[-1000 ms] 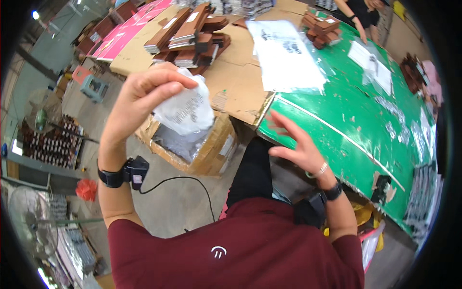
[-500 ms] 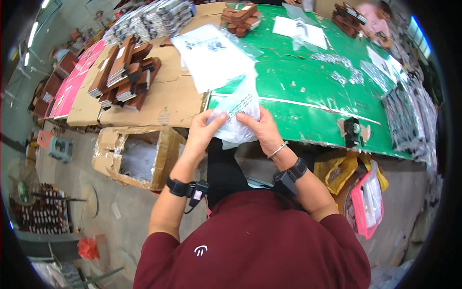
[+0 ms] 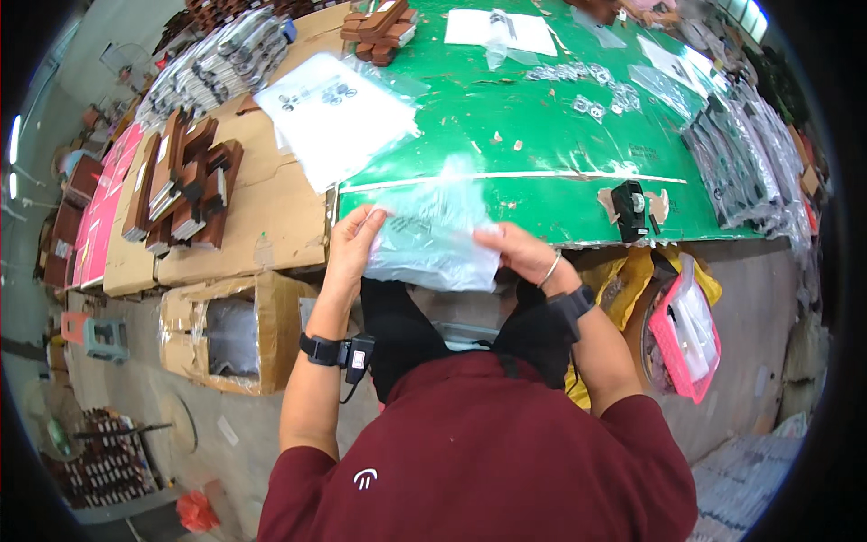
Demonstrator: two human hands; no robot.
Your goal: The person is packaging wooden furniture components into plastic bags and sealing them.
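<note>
A green table [image 3: 542,194] bears white paper [image 3: 466,29] and a black tape dispenser [image 3: 625,213].

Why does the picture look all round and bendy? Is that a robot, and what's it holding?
No robot here! It's a person in a dark red shirt, working with two bare hands. The camera sits on the person's head and looks down, so you see almost what they see. Its very wide lens bends straight edges.

The left hand pinches the left edge of a see-through plastic bag, and the right hand holds its right side. On the green tabletop is a small black object. To the left, brown pieces are stacked on cardboard. Black bands are strapped to both arms.
</note>
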